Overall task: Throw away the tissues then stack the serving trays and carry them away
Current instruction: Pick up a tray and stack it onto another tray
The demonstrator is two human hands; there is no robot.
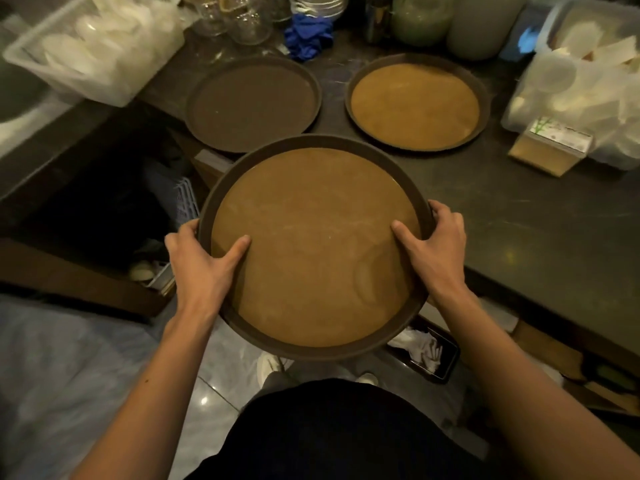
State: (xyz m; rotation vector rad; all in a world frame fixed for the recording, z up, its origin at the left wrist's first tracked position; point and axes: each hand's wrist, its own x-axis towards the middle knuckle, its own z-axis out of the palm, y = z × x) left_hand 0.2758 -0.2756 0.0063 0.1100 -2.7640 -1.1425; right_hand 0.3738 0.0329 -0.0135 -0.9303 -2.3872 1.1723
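Head view. A round serving tray with a dark brown rim and tan non-slip liner (pixel 317 244) is held clear of the dark stone counter (pixel 519 209), partly over its near edge and partly over the floor. The left hand (pixel 201 261) is closed on the rim at the left, thumb laid on the liner, fingers under the edge. The right hand (pixel 433 240) is clamped on the opposite rim in the same way.

Two more trays rest flat on the counter beyond it: a round dark brown tray (pixel 252 105) to the left and a round tan-lined tray (pixel 415 102) to the right (well apart from each other). White crumpled tissues lie in a dark bin (pixel 420 348) on the floor, so the stacking step is judged current.

The held tray is best kept level, centred over one counter tray, and lowered until the rims nest.

Being circular, the tray has no long axis; its liner faces upward, tilted slightly toward the wearer.
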